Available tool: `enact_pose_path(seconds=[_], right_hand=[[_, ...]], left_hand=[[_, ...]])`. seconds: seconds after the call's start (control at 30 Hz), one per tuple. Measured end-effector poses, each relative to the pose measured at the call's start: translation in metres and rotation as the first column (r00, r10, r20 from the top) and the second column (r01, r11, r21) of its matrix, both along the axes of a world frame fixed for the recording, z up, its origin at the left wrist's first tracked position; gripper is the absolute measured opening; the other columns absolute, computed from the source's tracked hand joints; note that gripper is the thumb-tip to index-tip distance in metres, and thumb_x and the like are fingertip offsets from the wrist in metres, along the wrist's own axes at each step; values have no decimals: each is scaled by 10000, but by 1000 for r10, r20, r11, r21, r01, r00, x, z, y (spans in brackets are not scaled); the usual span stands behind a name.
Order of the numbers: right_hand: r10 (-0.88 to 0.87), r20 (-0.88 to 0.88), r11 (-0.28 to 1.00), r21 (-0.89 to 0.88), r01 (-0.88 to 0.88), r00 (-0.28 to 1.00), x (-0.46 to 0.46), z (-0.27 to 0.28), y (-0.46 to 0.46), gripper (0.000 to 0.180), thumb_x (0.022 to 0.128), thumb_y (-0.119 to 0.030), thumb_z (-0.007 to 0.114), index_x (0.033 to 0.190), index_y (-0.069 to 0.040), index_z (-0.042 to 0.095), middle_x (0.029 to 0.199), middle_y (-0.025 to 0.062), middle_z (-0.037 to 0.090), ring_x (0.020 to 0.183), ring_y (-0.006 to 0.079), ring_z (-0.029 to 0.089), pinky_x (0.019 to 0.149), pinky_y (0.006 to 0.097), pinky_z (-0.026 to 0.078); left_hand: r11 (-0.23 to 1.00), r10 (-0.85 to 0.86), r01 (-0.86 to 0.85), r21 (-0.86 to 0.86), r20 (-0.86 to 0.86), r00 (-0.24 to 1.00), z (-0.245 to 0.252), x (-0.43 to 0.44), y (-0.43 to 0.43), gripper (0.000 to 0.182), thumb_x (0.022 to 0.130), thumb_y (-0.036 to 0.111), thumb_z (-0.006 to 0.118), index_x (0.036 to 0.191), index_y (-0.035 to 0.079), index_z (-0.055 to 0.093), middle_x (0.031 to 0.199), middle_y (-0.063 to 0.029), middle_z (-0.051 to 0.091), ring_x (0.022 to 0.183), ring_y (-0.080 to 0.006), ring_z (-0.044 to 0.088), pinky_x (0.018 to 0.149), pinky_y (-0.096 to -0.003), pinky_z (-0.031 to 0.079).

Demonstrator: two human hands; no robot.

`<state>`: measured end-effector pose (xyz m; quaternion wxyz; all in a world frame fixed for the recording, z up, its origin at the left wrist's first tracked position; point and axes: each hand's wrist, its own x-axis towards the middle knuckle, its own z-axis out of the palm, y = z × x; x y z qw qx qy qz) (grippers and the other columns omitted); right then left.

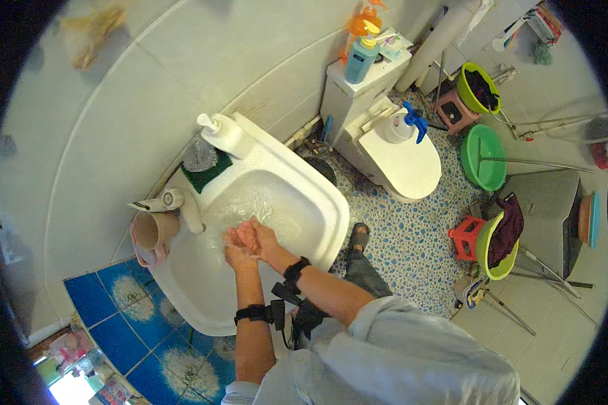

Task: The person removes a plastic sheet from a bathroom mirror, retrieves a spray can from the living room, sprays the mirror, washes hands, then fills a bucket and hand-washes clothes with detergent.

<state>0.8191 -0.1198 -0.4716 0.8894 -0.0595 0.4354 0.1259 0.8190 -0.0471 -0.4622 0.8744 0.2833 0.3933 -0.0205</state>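
Note:
My left hand (240, 256) and my right hand (264, 237) are pressed together over the basin of a white ceramic sink (337, 217). Between them shows a lumpy pinkish patch; whether it is wet fingers or a held thing is unclear. Water (256, 202) splashes and ripples around my fingers. To the left of my hands is the spout of a white faucet (191, 215), its lever (152, 204) pointing left. Both wrists wear black straps (253, 314) with small devices attached.
A white pump bottle (228, 134), steel scourer (200, 154) and green scouring pad (207, 174) sit on the sink's rim. A beige cup (154, 230) stands behind the faucet. Rightward are a toilet (405, 172), a green basin (479, 174) and a red stool (467, 238).

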Motion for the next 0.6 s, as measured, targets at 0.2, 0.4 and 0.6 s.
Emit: enact_pose_path(seconds=[0.2, 0.4, 0.6], right_hand=[[-330, 469, 936, 276, 219, 819, 22, 89, -167, 306, 1002, -268, 454, 1012, 3, 595, 961, 133, 655, 945, 261, 629, 907, 373, 513], [-508, 586, 858, 280, 430, 631, 61, 152, -364, 235, 984, -151, 422, 1003, 55, 534, 1013, 192, 609, 1050, 345, 573, 979, 445, 464], [-432, 513, 834, -85, 545, 742, 17, 171, -490, 309, 953, -86, 485, 1187, 115, 489, 1247, 269, 526, 1204, 362, 498, 1065, 446, 417]], left_hand=[[879, -466, 408, 247, 265, 844, 160, 34, -166, 427, 990, 251, 484, 1324, -14, 469, 1328, -166, 515, 1206, -302, 523, 1033, -418, 429], [689, -697, 712, 135, 395, 599, 217, 87, -311, 521, 1009, 216, 417, 1443, -42, 292, 1531, -174, 257, 1422, -294, 250, 1165, -408, 237], [579, -785, 742, 338, 479, 394, 231, 94, -345, 505, 1010, 211, 417, 1433, -43, 308, 1507, -170, 306, 1393, -311, 315, 1132, -446, 299]])
